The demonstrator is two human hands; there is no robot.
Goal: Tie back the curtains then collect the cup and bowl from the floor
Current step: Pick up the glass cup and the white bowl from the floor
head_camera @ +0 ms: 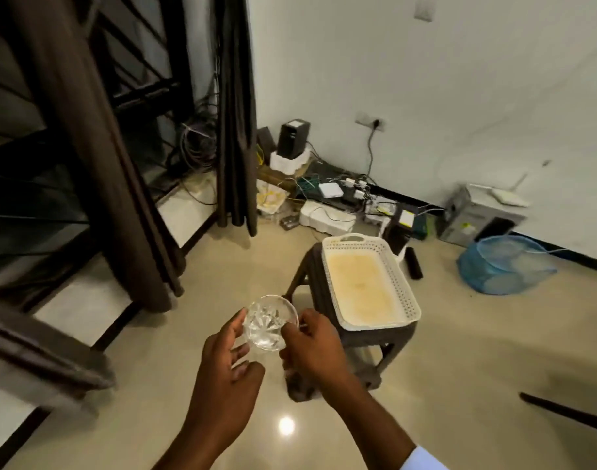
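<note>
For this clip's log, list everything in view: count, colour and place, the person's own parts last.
glass bowl: one, clear cut glass, held between both hands above the floor
tray: one, white perforated, on the stool
stool: one, dark brown, mid floor
curtains: two, dark brown, at the window, left
mesh cover: one, blue, floor by the right wall
electronics and cables: a pile, mixed colours, along the wall
left hand: fingers curled at the bowl's left rim
right hand: pinches the bowl's right rim
</note>
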